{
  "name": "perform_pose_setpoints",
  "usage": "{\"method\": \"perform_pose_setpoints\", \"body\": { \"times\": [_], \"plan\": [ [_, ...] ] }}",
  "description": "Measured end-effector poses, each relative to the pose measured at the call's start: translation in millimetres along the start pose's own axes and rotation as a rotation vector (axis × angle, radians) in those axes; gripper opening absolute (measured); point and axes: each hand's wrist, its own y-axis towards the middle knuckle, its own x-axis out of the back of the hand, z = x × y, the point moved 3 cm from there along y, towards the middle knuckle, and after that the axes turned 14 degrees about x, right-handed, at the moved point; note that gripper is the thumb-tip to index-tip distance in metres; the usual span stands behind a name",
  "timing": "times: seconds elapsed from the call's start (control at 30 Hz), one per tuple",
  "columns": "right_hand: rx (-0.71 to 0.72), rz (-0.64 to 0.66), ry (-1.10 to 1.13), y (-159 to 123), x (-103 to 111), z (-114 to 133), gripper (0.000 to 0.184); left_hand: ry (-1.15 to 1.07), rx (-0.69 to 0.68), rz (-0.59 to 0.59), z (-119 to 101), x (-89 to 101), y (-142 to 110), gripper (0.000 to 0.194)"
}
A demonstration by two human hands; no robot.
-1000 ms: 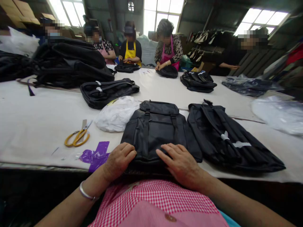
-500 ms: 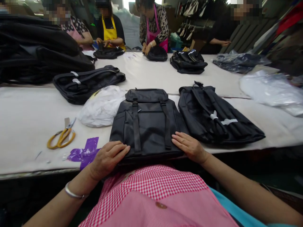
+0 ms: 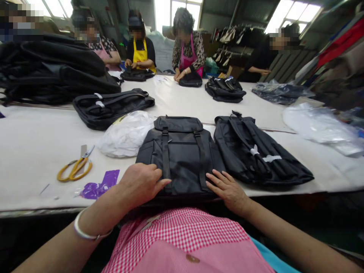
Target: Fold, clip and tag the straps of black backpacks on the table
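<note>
Inward across the black backpack (image 3: 184,161) the left hand (image 3: 139,184) has moved, its thumb now reaching the left strap (image 3: 165,157). Its fingers are curled, though I can't tell whether they pinch anything; the right hand (image 3: 231,191) lies open, fingers spread on the lower right side. The backpack is flat at the near edge of the table (image 3: 36,140), front up. It looks light and limp — smooth-skinned too, so perhaps slippery (no fragile parts that I can see). Best hold: both lower sides, not the dangling straps.
</note>
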Motion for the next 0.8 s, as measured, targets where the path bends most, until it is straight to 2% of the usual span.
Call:
{"method": "perform_pose_setpoints", "body": {
  "times": [0.07,0.1,0.2,0.3,0.37,0.43,0.47,0.5,0.57,0.7,0.8],
  "plan": [
    [0.000,0.027,0.008,2,1,0,0.076,-0.021,-0.012,-0.036,-14,3.1,19,0.043],
    [-0.005,0.045,0.021,2,2,0,0.077,-0.050,-0.061,-0.050,-20,-1.7,23,0.043],
    [-0.033,0.102,0.102,5,16,-1,0.077,-0.105,-0.270,-0.002,-30,-37.4,16,0.060],
    [-0.021,0.137,0.246,16,53,-3,0.072,-0.064,-0.296,0.075,-26,-74.4,1,0.074],
    [-0.004,0.077,0.304,30,86,-6,0.062,-0.050,-0.278,0.102,-22,-84.0,-4,0.075],
    [-0.029,-0.098,0.267,48,115,-9,0.055,-0.049,-0.271,0.115,-23,-82.4,-4,0.076],
    [-0.050,-0.194,0.227,57,122,-10,0.055,-0.049,-0.269,0.118,-24,-79.4,-4,0.076],
    [-0.065,-0.269,0.188,66,122,-8,0.056,-0.046,-0.265,0.119,-25,-76.2,-3,0.077],
    [-0.055,-0.313,0.139,82,103,-1,0.061,-0.041,-0.268,0.119,-27,-71.5,-6,0.079],
    [0.001,-0.090,0.158,94,33,15,0.072,-0.033,-0.310,0.098,-19,-77.3,-29,0.079],
    [0.008,-0.004,0.171,85,11,20,0.077,-0.010,-0.287,0.039,-7,-88.8,-48,0.072]
  ]
}}
